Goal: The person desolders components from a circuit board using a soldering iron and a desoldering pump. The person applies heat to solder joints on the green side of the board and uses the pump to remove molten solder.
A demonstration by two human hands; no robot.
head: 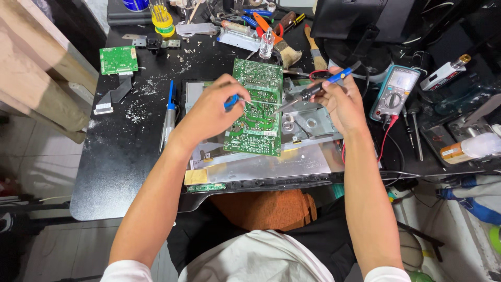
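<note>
Your left hand (211, 107) sits over the left edge of the green circuit board (255, 108), fingers pinched tight around a small blue-handled tool (232, 101) whose thin tip reaches toward the middle of the board. Your right hand (339, 102), at about three o'clock from the board, is closed around a soldering iron (313, 90) with a black grip and blue end; its tip slants down to nine o'clock and meets the board close to the other tool's tip. The board lies solder side up on a grey metal chassis (271, 167) in the middle of the black table (120, 156).

At three o'clock from your right hand rests a multimeter (394, 93) with red and black leads. At eleven o'clock from the board a smaller green board (118, 59) lies flat, well apart. A blue-ended pen-shaped tool (169, 112) lies just beside the chassis at nine o'clock. Brushes (313, 52) and pliers (261, 21) crowd twelve o'clock.
</note>
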